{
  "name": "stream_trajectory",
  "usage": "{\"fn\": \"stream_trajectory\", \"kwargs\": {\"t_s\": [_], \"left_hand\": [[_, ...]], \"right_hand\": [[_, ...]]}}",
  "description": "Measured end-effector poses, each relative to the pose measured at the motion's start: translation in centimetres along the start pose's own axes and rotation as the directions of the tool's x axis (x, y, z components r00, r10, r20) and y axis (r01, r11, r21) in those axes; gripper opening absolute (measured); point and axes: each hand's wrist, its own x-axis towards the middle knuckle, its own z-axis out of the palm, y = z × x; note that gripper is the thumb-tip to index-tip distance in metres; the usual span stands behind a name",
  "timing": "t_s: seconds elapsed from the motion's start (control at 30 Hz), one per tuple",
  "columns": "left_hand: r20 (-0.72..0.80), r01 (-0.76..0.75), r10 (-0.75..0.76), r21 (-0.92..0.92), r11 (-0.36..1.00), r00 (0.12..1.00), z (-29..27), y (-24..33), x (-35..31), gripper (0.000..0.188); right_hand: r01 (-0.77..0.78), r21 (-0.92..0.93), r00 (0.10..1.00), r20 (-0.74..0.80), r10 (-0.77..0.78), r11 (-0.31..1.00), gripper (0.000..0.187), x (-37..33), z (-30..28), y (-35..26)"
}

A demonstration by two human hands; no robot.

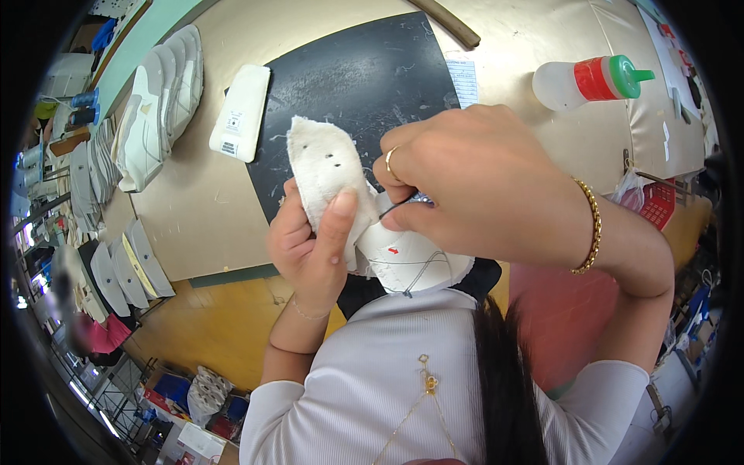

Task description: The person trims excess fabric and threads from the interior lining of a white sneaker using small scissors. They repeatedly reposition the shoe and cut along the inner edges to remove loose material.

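Note:
My left hand [314, 232] grips a white padded fabric piece [329, 159], the thumb pressed on its front. A few small dark holes or marks show on the upper part of that piece. It joins or overlaps a larger white piece [415, 260] bearing a small red arrow mark, near my body. My right hand [465, 178] is pinched closed just beside the fabric. A thin dark strand [399, 205] runs from the fabric to its fingers, which largely hide what they hold. Dark thread [424, 273] hangs in a loop over the larger piece.
A black mat [349, 70] covers part of the tan table [198, 209]. A white labelled slab [240, 112] lies at its left edge. Stacked white pieces [167, 101] stand farther left. A green-capped bottle [593, 80] is at right, a brown rod [446, 22] at the back.

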Motion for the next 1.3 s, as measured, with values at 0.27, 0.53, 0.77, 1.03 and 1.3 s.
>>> {"fn": "stream_trajectory", "kwargs": {"t_s": [0.27,0.53,0.77,1.03,1.3], "left_hand": [[0.063,0.012,-0.010,-0.044,0.999,0.998,-1.2,1.4,0.0,0.031],[0.178,-0.051,0.017,0.188,0.981,0.984,-1.9,2.9,-0.1,0.035],[0.343,-0.425,0.294,0.413,0.806,0.892,-3.5,2.1,-0.4,0.022],[0.013,-0.067,0.067,0.013,0.998,0.998,-2.7,2.7,-0.9,0.010],[0.053,-0.121,0.116,0.113,0.986,0.992,-2.1,1.4,-0.8,0.019]], "right_hand": [[0.062,0.741,0.998,-0.062,-0.024,0.669,0.058,0.3,5.2,3.7],[-0.176,0.844,0.983,0.175,0.049,0.506,0.039,0.6,5.0,1.4],[-0.064,0.801,0.996,0.085,-0.008,0.596,0.041,0.2,6.1,1.1],[-0.087,0.802,0.996,0.074,0.047,0.590,0.032,-0.7,6.2,2.0],[0.110,0.321,0.803,-0.586,0.106,0.941,0.038,-1.1,5.0,0.5]]}}
